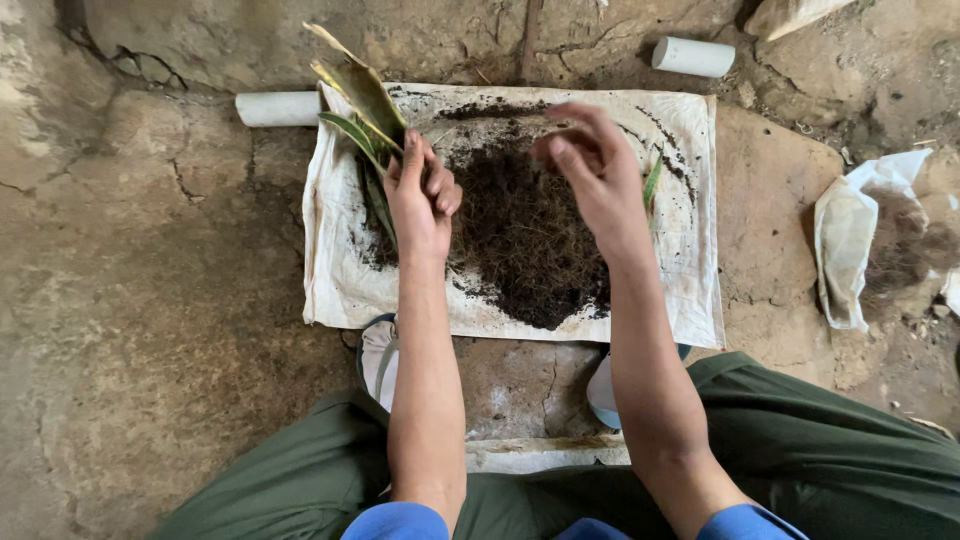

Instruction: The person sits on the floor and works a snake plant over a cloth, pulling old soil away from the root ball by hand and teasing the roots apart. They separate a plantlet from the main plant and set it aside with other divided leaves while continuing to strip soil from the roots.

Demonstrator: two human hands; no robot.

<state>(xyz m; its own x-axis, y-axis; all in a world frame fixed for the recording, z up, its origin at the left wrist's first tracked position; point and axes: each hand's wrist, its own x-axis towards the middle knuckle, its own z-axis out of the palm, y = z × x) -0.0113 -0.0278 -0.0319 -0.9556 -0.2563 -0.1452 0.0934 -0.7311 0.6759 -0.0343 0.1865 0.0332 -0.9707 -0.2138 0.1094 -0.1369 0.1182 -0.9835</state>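
Observation:
My left hand [422,195] is closed around the base of a small plant with long green and yellowed leaves [365,105], held over the left part of a white cloth [335,285]. A pile of dark soil with fine roots [525,240] lies on the middle of that cloth. My right hand [590,170] hovers above the soil, fingers curled loosely with the thumb near the fingertips; nothing shows clearly between them. A single green leaf [653,183] lies on the cloth just right of this hand.
The cloth lies on cracked stone and earth. Two short white pipe pieces [277,108] [693,56] lie at its far edge. A crumpled white bag with soil [860,240] sits at the right. My knees in green trousers and my shoes are at the bottom.

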